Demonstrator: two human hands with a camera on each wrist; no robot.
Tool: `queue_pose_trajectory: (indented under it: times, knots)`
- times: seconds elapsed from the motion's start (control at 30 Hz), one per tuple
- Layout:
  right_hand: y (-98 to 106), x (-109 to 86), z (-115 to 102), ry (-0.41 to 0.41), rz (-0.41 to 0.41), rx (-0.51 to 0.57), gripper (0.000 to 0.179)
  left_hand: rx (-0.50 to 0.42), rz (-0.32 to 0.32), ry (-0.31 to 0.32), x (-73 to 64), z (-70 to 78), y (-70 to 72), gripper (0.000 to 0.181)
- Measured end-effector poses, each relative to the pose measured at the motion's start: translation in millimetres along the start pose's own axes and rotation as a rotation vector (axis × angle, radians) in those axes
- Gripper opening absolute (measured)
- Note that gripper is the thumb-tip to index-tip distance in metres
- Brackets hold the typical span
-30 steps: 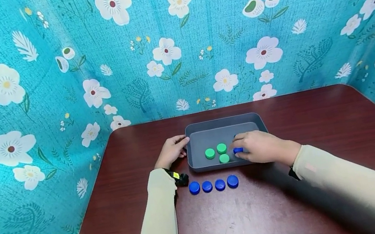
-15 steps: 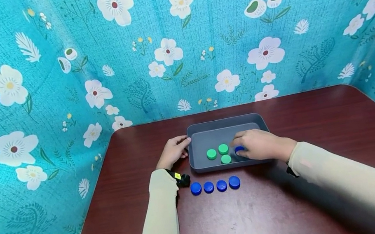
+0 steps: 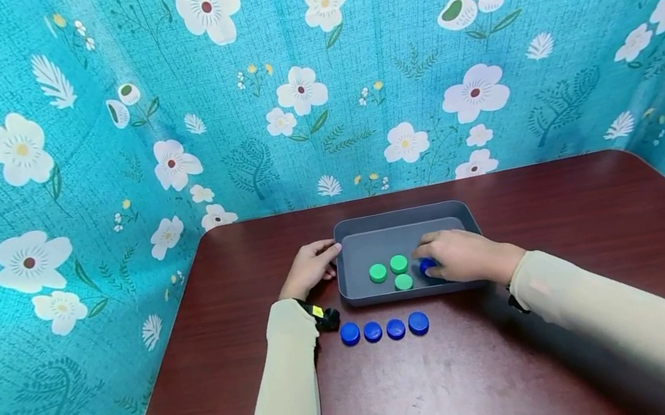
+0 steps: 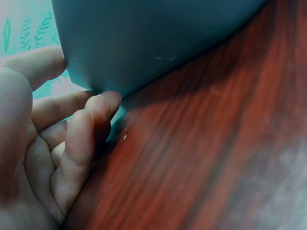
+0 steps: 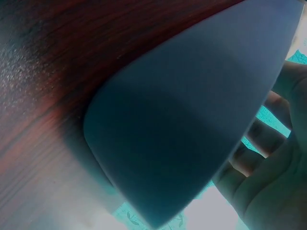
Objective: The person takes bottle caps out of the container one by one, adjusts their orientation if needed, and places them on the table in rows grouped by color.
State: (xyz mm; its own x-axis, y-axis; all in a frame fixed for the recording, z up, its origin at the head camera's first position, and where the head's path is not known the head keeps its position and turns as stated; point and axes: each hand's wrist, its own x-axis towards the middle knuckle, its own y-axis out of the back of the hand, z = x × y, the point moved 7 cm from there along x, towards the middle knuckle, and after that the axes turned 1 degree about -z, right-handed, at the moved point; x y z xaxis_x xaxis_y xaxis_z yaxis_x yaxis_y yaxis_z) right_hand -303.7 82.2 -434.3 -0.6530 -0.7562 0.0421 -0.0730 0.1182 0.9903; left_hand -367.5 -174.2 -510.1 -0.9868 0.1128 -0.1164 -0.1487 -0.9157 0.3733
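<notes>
"Four blue caps lay in front of the tray. All out?"

"No: inside it, the right hand seemingly pinched a fifth blue cap beside three green caps; the left hand gripped its wall."

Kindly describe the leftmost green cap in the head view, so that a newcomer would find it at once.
On the dark red table stands a grey tray, held at its left end by the person's left hand. Three green caps are visible inside. The leftmost cap is the one: of the three, it lies nearest that hand.
</notes>
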Motion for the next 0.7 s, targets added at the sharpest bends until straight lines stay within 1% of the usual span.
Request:
queue_pose_trajectory:
  times: [0.33, 0.53, 0.7]
  knots:
    - [-6, 1.8, 4, -0.019, -0.034, -0.015, 0.033, -0.004, -0.010, -0.011, 1.7, 0.6, 0.2, 0.049]
    - [-9, 2.2, 5, -0.013, -0.038, -0.016, 0.031, -0.007, -0.010, -0.012, 1.7, 1.0, 0.6, 0.051]
    - [-11, 2.1, 6, -0.015, -0.042, -0.011, 0.031, -0.003, -0.004, 0.004, 1.2, -0.9, 0.6, 0.052]
